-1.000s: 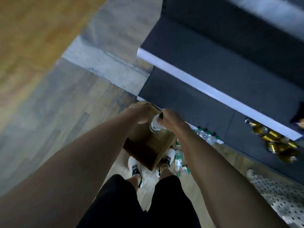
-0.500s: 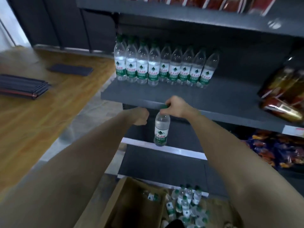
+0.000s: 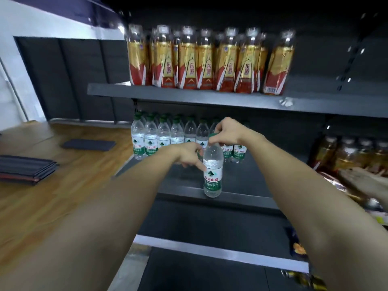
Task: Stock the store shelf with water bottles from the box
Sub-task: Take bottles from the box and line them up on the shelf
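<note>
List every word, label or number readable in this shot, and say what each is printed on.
"农夫山泉": green label of the water bottle that the right hand grips by its cap.
"农夫山泉", partly readable: labels of the stocked water bottles on the shelf.
"东鹏": gold and red labels of the drink bottles above.
Smaller print, the barcode and the snack packets at right: too blurred to read.

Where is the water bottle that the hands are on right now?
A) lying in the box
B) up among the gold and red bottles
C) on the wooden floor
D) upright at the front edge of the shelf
D: the water bottle stands upright at the shelf front edge, right hand gripping its cap, left hand touching its side.
</note>
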Action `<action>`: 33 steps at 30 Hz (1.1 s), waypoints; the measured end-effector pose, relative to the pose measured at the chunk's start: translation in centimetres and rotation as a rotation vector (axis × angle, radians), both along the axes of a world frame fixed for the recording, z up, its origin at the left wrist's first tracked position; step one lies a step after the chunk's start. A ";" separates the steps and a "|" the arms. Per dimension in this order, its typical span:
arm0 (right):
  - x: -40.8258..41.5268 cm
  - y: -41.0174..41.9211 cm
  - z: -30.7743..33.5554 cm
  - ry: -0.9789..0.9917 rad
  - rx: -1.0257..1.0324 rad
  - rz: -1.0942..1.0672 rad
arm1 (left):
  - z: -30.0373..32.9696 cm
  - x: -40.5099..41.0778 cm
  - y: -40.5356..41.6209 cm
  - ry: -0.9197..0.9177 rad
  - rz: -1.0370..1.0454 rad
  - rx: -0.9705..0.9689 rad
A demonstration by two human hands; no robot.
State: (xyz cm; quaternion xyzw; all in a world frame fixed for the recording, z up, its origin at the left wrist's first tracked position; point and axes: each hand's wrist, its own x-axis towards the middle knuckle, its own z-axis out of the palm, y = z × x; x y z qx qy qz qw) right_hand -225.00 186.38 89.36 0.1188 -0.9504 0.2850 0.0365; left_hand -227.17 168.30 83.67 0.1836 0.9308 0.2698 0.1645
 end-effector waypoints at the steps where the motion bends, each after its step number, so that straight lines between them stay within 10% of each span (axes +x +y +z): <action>1: -0.3 0.2 0.4 0.004 -0.008 0.005 | 0.2 0.0 0.6 0.003 -0.003 0.051; 11: -3.5 1.6 1.0 -0.037 -0.073 0.086 | 0.9 -2.5 3.4 0.263 0.116 0.189; 33: -12.3 3.4 -8.7 -0.320 0.172 0.082 | -1.5 -8.8 3.5 0.236 0.372 0.230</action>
